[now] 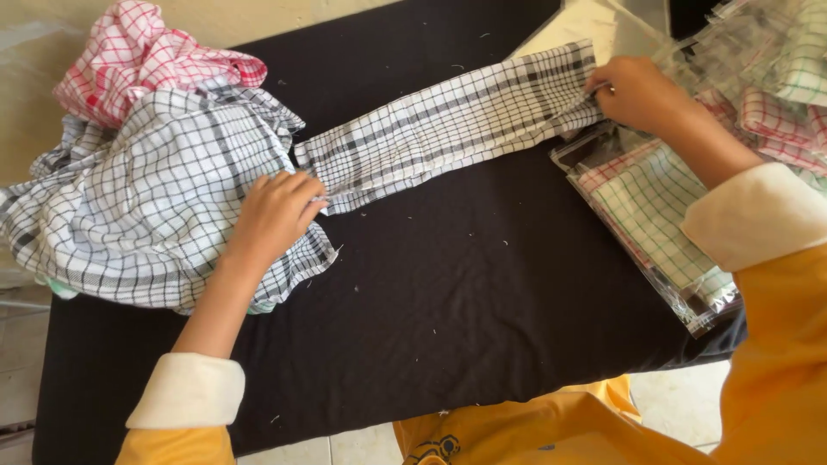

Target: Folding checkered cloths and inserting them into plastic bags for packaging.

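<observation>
Left hand (274, 211) and right hand (633, 90) pinch opposite ends of folded checked cloth (457, 120).

Black-covered table (448, 284) under checked cloths (155, 189), folded strip (457, 120), bagged cloths (655, 215).

Black cloth-covered table (448, 284) fills most of view, flecked with pale lint. Cream wall (284, 13) runs along top edge. Pale tiled floor (680, 400) shows below table. Soft, even daylight.

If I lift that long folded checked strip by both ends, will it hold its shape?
Probably not: the folded strip is thin woven cloth, so its middle would likely sag. It looks light. Layers may slip apart, since only the left hand and right hand pinch them.
</observation>
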